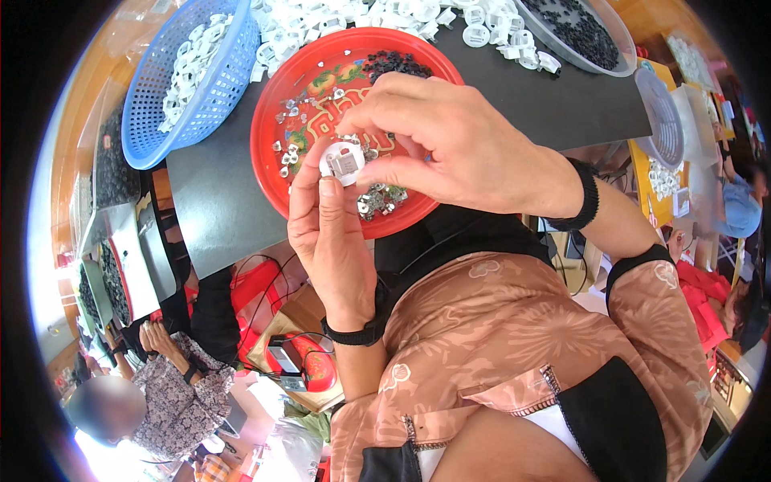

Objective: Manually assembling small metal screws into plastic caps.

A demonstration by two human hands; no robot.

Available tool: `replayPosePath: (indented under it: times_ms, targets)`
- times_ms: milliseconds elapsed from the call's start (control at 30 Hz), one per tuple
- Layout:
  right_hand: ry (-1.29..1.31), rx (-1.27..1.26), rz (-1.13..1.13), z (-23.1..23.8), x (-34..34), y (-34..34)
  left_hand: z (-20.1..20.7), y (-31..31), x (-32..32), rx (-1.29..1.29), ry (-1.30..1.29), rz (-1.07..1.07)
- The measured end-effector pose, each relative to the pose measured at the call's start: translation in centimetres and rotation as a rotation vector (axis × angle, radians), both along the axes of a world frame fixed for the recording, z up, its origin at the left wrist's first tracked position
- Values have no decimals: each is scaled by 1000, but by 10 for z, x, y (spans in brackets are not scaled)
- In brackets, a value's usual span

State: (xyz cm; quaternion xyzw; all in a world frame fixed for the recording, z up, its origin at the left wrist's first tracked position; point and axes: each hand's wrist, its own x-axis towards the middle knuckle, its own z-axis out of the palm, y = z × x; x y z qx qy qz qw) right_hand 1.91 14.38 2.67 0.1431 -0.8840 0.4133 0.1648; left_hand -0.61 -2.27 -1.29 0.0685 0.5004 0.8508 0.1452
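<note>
My left hand [331,241] pinches a small round white plastic part [344,163] between thumb and fingers. The part has a raised rectangular block at its middle. From the right, my right hand [450,140] reaches over with bent fingers, its thumb tip at the part's edge. Whatever small piece its fingers may hold is hidden. Both hands are above a red round tray [268,165] with a patterned bottom. Small shiny metal pieces [377,201] lie in the tray, and small black pieces [395,64] are heaped at its far side.
Many white plastic parts [317,20] are piled along the far side of the dark table [217,201]. A blue basket [138,128] of white parts stands at left. At far right sits a bowl [625,68] of black pieces. Another person [173,386] works at lower left.
</note>
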Motion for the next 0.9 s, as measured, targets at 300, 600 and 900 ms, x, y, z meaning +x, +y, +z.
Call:
replayPosePath:
  times_ms: [300,600,900]
  targets:
    - [241,15,-140,-18,1,-21,8,10,7,170,-86,-2]
    - [347,94,-258,-28,6,-31,9,10,8,258,-154,-60]
    - [460,88,-305,-34,5,-35,11,5,8,260,-108,-95]
